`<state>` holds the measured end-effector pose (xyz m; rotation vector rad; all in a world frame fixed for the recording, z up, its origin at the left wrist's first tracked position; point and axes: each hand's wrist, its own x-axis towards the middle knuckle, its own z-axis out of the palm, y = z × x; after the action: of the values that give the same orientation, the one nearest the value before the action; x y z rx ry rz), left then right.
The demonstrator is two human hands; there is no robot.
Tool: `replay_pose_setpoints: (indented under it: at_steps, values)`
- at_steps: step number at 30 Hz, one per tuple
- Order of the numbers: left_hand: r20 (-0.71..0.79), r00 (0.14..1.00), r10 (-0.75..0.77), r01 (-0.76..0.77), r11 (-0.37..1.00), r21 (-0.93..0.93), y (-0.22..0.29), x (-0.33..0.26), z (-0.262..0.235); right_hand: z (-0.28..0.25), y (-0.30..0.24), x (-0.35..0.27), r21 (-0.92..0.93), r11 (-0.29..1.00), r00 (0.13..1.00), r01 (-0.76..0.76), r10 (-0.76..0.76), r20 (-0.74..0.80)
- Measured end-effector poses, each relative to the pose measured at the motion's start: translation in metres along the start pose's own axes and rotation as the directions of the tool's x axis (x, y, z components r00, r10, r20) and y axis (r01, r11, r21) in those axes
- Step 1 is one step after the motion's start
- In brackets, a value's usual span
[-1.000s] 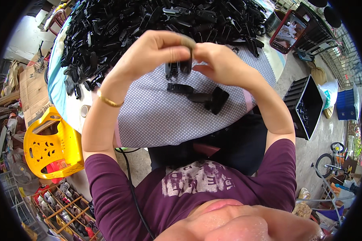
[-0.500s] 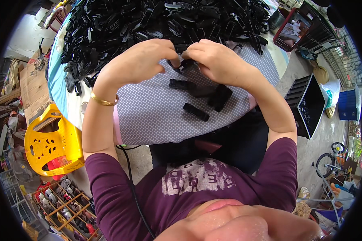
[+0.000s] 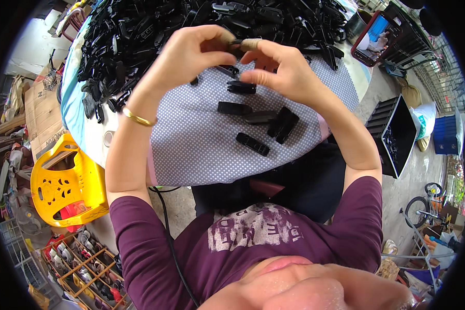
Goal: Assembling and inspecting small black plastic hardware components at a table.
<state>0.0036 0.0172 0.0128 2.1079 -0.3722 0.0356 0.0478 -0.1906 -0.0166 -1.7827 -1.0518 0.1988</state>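
1. Polka-dotted grey cloth (image 3: 201, 150) covered the round table, with a few finished black plastic clips (image 3: 253, 143) lying loose nearest the person.
2. Above them, the left hand (image 3: 183, 57) and right hand (image 3: 287, 72) were both pinched shut on one small black plastic clip piece (image 3: 236, 47), held off the cloth.
3. Fingertip grip looked slight; a slip could have dropped it into the big heap of black clips (image 3: 155, 26) beyond.
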Motion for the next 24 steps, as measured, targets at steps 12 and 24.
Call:
replay_pose_setpoints:
  at_steps: [12, 24]
  values:
    - [0.184, 0.981, 0.060, -0.159, 0.791, 0.591, 0.013, -0.015, 0.046, -0.021, 0.012, 0.000, 0.377, 0.920, 0.977, -0.107, 0.168, -0.132]
    - [-0.119, 0.986, -0.117, 0.059, 0.913, -0.404, 0.003, -0.001, 0.039, -0.019, 0.002, -0.007, 0.341, 0.936, 0.985, -0.088, 0.133, -0.111]
